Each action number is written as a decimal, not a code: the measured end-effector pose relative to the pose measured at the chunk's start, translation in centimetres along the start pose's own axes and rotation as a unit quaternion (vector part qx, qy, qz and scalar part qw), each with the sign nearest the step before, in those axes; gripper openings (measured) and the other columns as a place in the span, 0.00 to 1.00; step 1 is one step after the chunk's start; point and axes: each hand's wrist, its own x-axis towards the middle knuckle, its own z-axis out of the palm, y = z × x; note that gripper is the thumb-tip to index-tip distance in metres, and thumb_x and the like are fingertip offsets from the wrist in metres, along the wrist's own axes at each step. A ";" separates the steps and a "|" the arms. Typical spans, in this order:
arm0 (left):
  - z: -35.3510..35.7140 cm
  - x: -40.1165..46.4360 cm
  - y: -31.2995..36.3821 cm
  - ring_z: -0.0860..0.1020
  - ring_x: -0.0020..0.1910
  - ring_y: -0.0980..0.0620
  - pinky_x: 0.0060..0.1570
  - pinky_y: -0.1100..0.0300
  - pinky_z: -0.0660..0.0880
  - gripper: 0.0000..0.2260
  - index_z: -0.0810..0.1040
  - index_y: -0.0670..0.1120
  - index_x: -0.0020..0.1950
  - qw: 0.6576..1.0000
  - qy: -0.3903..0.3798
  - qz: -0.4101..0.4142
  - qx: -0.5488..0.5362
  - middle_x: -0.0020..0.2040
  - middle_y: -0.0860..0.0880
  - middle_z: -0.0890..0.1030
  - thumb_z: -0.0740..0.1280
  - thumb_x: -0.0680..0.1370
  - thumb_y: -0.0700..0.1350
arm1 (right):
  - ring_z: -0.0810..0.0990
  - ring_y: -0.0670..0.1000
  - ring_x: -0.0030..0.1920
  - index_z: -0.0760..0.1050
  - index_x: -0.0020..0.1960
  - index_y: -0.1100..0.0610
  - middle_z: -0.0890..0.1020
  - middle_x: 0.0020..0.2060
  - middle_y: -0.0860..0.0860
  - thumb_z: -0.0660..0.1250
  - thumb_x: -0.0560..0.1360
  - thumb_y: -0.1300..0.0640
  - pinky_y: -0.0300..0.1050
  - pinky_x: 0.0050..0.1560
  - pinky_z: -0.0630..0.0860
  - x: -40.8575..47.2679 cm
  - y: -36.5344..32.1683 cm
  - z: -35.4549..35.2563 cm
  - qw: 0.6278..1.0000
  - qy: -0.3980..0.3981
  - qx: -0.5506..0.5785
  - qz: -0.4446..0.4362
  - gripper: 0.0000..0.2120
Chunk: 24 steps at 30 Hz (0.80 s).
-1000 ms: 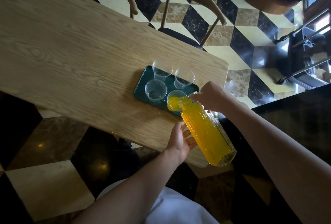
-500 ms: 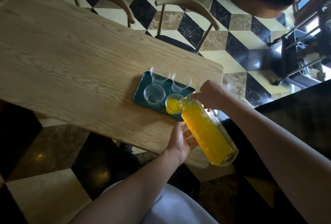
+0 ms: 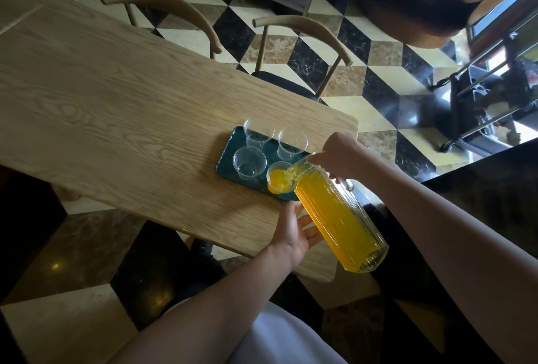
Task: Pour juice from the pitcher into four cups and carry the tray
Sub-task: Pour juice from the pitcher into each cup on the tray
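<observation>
Little has shifted since the earlier frames: the ribbed glass pitcher stays tilted with its spout over the near right cup, where the juice now looks slightly deeper. The right hand grips the pitcher near its neck and handle, while the left hand lies with fingers spread against the pitcher's lower side, steadying it. Three other clear cups stand empty on the dark green tray, close together and near the filling cup.

As a judgement, the risks are overfilling this small cup, or juice running down the spout onto the tray if the tilt eases too slowly. The pitcher is nearly full and heavy, so a slip of the supporting palm could knock the light cups over. The tray sits near the table's corner, leaving little margin.

The table is pale wood-grain. Two wooden chairs stand at its far side on a glossy floor of black, cream and brown tiles in a cube pattern.
</observation>
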 end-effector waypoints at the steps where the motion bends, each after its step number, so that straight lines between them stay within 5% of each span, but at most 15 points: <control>1: 0.2 -0.1 0.1 0.81 0.52 0.40 0.53 0.47 0.79 0.20 0.78 0.44 0.66 1.000 0.001 0.001 0.001 0.54 0.41 0.82 0.61 0.78 0.51 | 0.86 0.55 0.33 0.80 0.38 0.64 0.86 0.34 0.58 0.70 0.78 0.49 0.43 0.31 0.79 0.0 0.0 -0.1 1.000 0.002 0.001 -0.001 0.19; 14: 0.9 -0.2 1.1 0.81 0.55 0.40 0.52 0.47 0.81 0.21 0.77 0.45 0.68 1.000 0.018 0.009 0.010 0.57 0.41 0.82 0.61 0.79 0.53 | 0.88 0.61 0.41 0.82 0.46 0.69 0.87 0.39 0.62 0.70 0.78 0.50 0.50 0.43 0.83 0.4 -1.1 -0.9 1.000 -0.005 0.016 -0.004 0.20; 19: 0.7 0.1 2.2 0.80 0.55 0.40 0.50 0.49 0.80 0.20 0.76 0.45 0.67 0.999 0.027 0.022 0.034 0.57 0.41 0.81 0.59 0.80 0.52 | 0.79 0.48 0.23 0.78 0.35 0.62 0.81 0.28 0.55 0.69 0.79 0.51 0.38 0.24 0.73 0.3 0.0 -0.9 0.998 0.038 0.029 -0.026 0.19; 22: 0.4 0.4 3.7 0.80 0.57 0.42 0.58 0.48 0.77 0.16 0.76 0.47 0.62 0.996 0.021 0.028 0.076 0.57 0.42 0.82 0.55 0.82 0.51 | 0.74 0.42 0.19 0.80 0.38 0.61 0.81 0.27 0.51 0.66 0.81 0.50 0.38 0.26 0.76 -0.5 1.3 -0.4 0.994 0.076 -0.024 -0.072 0.18; 24: 0.0 0.6 4.6 0.78 0.56 0.45 0.58 0.51 0.74 0.14 0.73 0.48 0.61 0.992 0.018 0.030 0.119 0.58 0.46 0.81 0.53 0.83 0.50 | 0.74 0.43 0.19 0.79 0.33 0.59 0.80 0.24 0.51 0.68 0.80 0.49 0.43 0.29 0.76 -1.4 2.4 0.5 0.986 0.128 0.057 -0.087 0.20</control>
